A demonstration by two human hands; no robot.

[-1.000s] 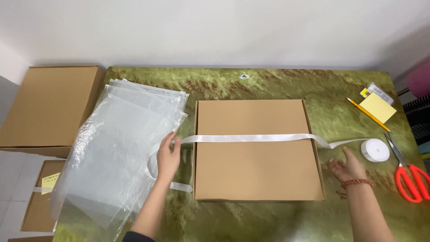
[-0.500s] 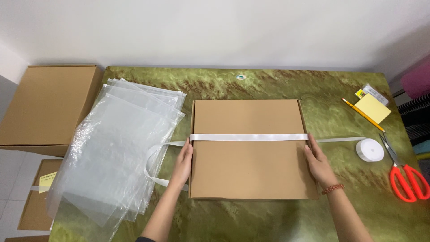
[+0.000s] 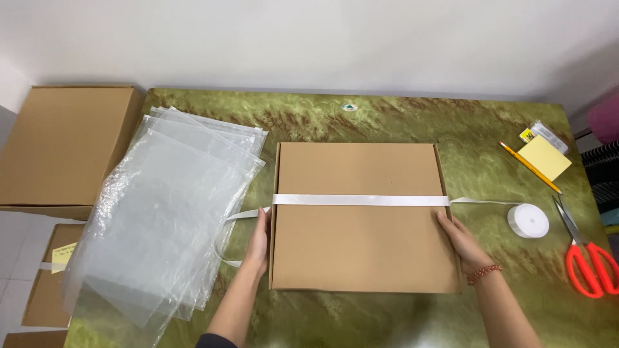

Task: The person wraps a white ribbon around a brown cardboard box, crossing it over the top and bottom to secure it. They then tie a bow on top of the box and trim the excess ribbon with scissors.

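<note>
A green marbled tabletop (image 3: 387, 122) carries everything here. At its middle lies a flat brown cardboard box (image 3: 361, 248), closed, with a white ribbon (image 3: 361, 200) stretched straight across its lid from edge to edge. To the box's left a loose stack of clear plastic bags (image 3: 161, 225) fans out, hanging past the tabletop's edge. The left hand (image 3: 259, 241) presses flat against the box's left side, its grip open with fingers laid along the edge, touching the ribbon's tail there. The right hand (image 3: 461, 238) rests on the box's right edge, fingers likewise spread, closed around nothing. Right of the box the ribbon runs on to a small white spool (image 3: 528, 220); beside that lie red-handled scissors (image 3: 590, 258), and farther back a pencil (image 3: 530, 167) and a yellow notepad (image 3: 545, 157).
</note>
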